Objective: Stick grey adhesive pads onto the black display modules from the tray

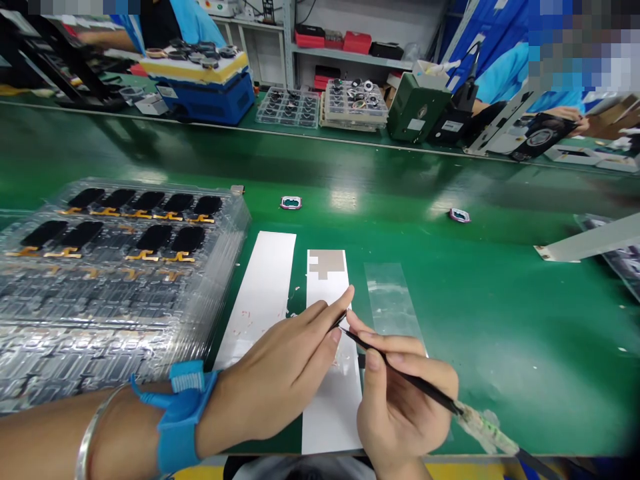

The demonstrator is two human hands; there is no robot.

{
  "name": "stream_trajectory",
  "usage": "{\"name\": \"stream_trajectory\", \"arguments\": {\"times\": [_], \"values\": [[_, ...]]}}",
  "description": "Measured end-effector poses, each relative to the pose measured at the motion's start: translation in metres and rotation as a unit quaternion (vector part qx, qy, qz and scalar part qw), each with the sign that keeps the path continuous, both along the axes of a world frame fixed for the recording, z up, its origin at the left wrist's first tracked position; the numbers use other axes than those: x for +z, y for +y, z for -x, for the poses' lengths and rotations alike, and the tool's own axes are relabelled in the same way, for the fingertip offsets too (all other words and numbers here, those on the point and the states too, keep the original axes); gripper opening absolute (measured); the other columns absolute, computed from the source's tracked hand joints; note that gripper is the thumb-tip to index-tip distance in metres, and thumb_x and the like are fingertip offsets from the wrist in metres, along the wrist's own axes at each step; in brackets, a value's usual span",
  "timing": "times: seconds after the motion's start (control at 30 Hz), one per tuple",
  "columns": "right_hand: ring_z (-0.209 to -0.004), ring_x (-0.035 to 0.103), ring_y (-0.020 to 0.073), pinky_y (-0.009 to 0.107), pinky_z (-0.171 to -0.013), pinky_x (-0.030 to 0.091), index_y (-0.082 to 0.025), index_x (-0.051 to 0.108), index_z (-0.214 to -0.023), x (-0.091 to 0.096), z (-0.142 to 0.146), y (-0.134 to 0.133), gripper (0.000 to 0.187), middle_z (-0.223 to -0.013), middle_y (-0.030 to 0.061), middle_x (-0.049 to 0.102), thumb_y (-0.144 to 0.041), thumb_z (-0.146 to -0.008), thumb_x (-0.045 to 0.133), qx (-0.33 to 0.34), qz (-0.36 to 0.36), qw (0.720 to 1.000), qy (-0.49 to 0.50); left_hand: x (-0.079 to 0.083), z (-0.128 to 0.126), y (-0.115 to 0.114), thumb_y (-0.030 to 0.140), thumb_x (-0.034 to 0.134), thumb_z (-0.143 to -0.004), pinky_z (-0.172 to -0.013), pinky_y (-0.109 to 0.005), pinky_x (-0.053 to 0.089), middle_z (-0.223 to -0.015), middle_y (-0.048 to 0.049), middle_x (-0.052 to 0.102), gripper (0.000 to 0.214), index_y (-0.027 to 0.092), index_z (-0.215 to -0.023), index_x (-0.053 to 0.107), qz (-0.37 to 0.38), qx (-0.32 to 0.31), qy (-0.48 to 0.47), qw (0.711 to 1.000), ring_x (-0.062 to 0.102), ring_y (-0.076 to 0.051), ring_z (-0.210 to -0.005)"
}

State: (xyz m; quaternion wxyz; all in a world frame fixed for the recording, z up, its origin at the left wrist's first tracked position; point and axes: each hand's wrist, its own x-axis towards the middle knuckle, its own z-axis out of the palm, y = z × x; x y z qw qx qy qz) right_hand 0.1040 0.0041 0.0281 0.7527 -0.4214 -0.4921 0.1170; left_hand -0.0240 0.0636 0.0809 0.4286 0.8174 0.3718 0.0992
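Observation:
My left hand (285, 360), with a blue strap on its wrist, is closed, pinching a small dark flat piece (338, 322) between thumb and fingers; most of that piece is hidden. My right hand (407, 393) grips a slim black pointed tool (430, 390) like a pen, its tip at the dark piece. Toward its rear the tool is wrapped in pale tape. Both hands hover over a white strip (330, 427) that bears grey adhesive patches (333, 261) at its far end. A second white strip (270, 273) lies to the left, with tiny reddish scraps on it.
On the left stand stacked clear trays (215, 267) holding black screens (187, 239) with orange flex cables. Clear film (390, 293) lies right of the strips. Two small watch-case-like frames (291, 203) sit farther off. A white metal arm (590, 240) juts in at right. Co-workers sit opposite.

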Motion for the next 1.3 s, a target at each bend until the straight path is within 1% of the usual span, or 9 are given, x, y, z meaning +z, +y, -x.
{"name": "stream_trajectory", "arguments": {"times": [0.17, 0.27, 0.4, 0.5, 0.8, 0.93, 1.1, 1.2, 1.3], "values": [[-0.089, 0.072, 0.0208, 0.045, -0.081, 0.066, -0.015, 0.054, -0.1, 0.0, 0.0006, -0.0001, 0.034, -0.092, 0.0063, 0.066, 0.012, -0.08, 0.049, 0.001, 0.002, 1.0, 0.007, 0.0008, 0.0004, 0.0008, 0.032, 0.022, -0.103, -0.089, -0.04, 0.053, -0.134, -0.0088, 0.057, 0.051, 0.024, -0.153, 0.024, 0.0, -0.009, -0.006, 1.0, 0.06, -0.025, -0.113], [-0.088, 0.072, 0.0205, 0.046, -0.082, 0.066, -0.015, 0.054, -0.1, 0.0003, 0.0011, -0.0002, 0.034, -0.091, 0.0051, 0.066, 0.012, -0.08, 0.05, 0.004, 0.001, 1.0, 0.006, -0.0007, 0.0012, 0.0003, 0.032, 0.023, -0.103, -0.088, -0.039, 0.053, -0.133, -0.008, 0.058, 0.051, 0.026, -0.153, 0.023, -0.006, -0.008, -0.004, 1.0, 0.06, -0.025, -0.112], [-0.091, 0.072, 0.021, 0.048, -0.085, 0.064, -0.015, 0.054, -0.102, 0.0003, 0.0006, -0.0008, 0.035, -0.092, 0.0059, 0.067, 0.012, -0.081, 0.05, 0.014, -0.004, 1.0, 0.009, -0.0033, 0.0016, -0.0005, 0.032, 0.023, -0.103, -0.085, -0.04, 0.054, -0.132, -0.0077, 0.058, 0.051, 0.029, -0.154, 0.02, -0.011, -0.007, 0.002, 1.0, 0.061, -0.026, -0.11], [-0.091, 0.072, 0.021, 0.046, -0.084, 0.065, -0.015, 0.054, -0.102, -0.0003, -0.0002, -0.001, 0.036, -0.092, 0.0061, 0.066, 0.013, -0.081, 0.048, 0.012, -0.001, 1.0, 0.007, -0.0038, 0.0009, -0.0002, 0.033, 0.022, -0.103, -0.083, -0.042, 0.055, -0.132, -0.0089, 0.058, 0.051, 0.028, -0.154, 0.02, -0.011, -0.008, 0.004, 1.0, 0.062, -0.027, -0.109], [-0.089, 0.071, 0.0194, 0.045, -0.082, 0.066, -0.015, 0.054, -0.103, -0.0002, 0.0006, 0.0007, 0.04, -0.091, 0.0052, 0.065, 0.016, -0.078, 0.049, 0.0, -0.01, 1.0, -0.013, -0.0022, 0.0008, 0.0003, 0.032, 0.02, -0.103, -0.084, -0.044, 0.054, -0.134, -0.0111, 0.056, 0.052, 0.024, -0.154, 0.019, -0.007, -0.014, 0.003, 1.0, 0.061, -0.028, -0.109], [-0.089, 0.07, 0.0185, 0.045, -0.083, 0.066, -0.013, 0.054, -0.103, 0.0, 0.0005, 0.0004, 0.042, -0.092, 0.0056, 0.065, 0.018, -0.076, 0.048, -0.004, -0.021, 1.0, -0.01, -0.002, 0.0009, 0.0004, 0.034, 0.02, -0.103, -0.085, -0.044, 0.054, -0.134, -0.0108, 0.056, 0.052, 0.025, -0.154, 0.018, -0.008, -0.014, 0.002, 1.0, 0.061, -0.028, -0.109], [-0.09, 0.069, 0.0202, 0.049, -0.084, 0.065, -0.012, 0.055, -0.103, -0.0011, 0.0021, 0.0004, 0.042, -0.092, 0.0058, 0.064, 0.019, -0.075, 0.048, 0.003, -0.032, 0.999, -0.012, -0.0025, 0.0004, 0.0007, 0.034, 0.018, -0.103, -0.081, -0.045, 0.054, -0.13, -0.0111, 0.058, 0.052, 0.026, -0.155, 0.017, -0.018, -0.02, 0.009, 1.0, 0.063, -0.028, -0.102], [-0.091, 0.069, 0.02, 0.048, -0.085, 0.065, -0.013, 0.055, -0.103, -0.0021, 0.0024, -0.0006, 0.042, -0.093, 0.0061, 0.065, 0.019, -0.076, 0.048, 0.004, -0.027, 1.0, -0.008, -0.0016, 0.0002, 0.0006, 0.033, 0.018, -0.102, -0.079, -0.044, 0.054, -0.127, -0.0114, 0.059, 0.053, 0.025, -0.155, 0.017, -0.022, -0.018, 0.018, 0.999, 0.064, -0.027, -0.098], [-0.092, 0.069, 0.0202, 0.048, -0.086, 0.065, -0.014, 0.056, -0.103, -0.0027, 0.0022, -0.0017, 0.04, -0.093, 0.0059, 0.066, 0.017, -0.078, 0.048, 0.019, -0.017, 1.0, -0.006, -0.0011, 0.0007, 0.0003, 0.033, 0.018, -0.102, -0.077, -0.044, 0.054, -0.123, -0.0118, 0.061, 0.054, 0.024, -0.155, 0.018, -0.033, -0.018, 0.027, 0.999, 0.065, -0.027, -0.094]]}}
